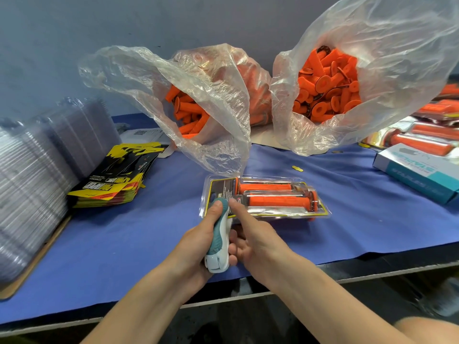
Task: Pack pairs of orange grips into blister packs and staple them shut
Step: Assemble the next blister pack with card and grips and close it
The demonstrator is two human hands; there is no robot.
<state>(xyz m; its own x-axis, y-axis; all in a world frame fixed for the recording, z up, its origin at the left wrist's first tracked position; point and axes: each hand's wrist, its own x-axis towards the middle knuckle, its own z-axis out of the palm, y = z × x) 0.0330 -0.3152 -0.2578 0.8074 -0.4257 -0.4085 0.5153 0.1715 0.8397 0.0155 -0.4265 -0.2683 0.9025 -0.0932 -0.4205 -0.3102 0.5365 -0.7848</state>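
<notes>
A closed blister pack [264, 198] holding two orange grips [273, 194] lies on the blue table [124, 244]. A stapler [218, 234], clasped in the left hand [198, 244] and steadied by the right hand [250, 234], is set at its near-left edge. Finished packs [427, 135] are stacked far right; two bags of loose grips [325, 83] remain unpacked

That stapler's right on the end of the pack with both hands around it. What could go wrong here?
The right hand has its forefinger beside the stapler nose, so it might get pinched. The left hand squeezes while the blister pack lies loose on the blue cloth; it may slip, misplacing the staple.
</notes>
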